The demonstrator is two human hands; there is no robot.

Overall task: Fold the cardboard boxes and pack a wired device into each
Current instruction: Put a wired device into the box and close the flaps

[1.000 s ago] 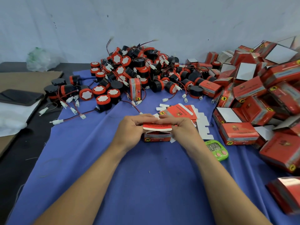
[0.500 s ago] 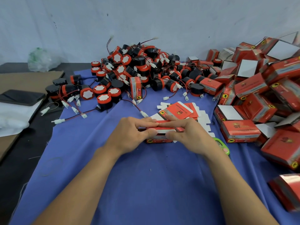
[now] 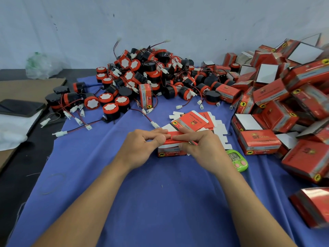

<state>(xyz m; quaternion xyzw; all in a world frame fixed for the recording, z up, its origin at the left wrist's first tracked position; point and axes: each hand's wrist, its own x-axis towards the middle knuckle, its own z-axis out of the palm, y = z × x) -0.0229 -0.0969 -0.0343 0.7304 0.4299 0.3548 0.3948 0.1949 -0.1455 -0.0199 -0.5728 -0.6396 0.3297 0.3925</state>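
A small red cardboard box [image 3: 171,152] stands on the blue cloth [image 3: 160,202] in the middle. My left hand [image 3: 142,147] grips its left end, thumb and fingers pressing on the red top flap. My right hand [image 3: 201,147] holds the right end, fingers laid flat along the same flap. Whatever is inside the box is hidden. Behind my hands lies a stack of flat unfolded box blanks [image 3: 192,121]. Further back is a heap of black and red round wired devices [image 3: 151,75] with white plugs.
Many folded red boxes [image 3: 277,97] are piled at the right, one near the lower right edge [image 3: 313,205]. A green timer [image 3: 237,160] lies beside my right wrist. A dark phone [image 3: 19,107], white cloth and brown cardboard lie at the left. Loose device wires [image 3: 74,130] trail across the cloth.
Both hands pushed the top flap down from a raised position onto the box. The box stays in the same spot on the cloth.
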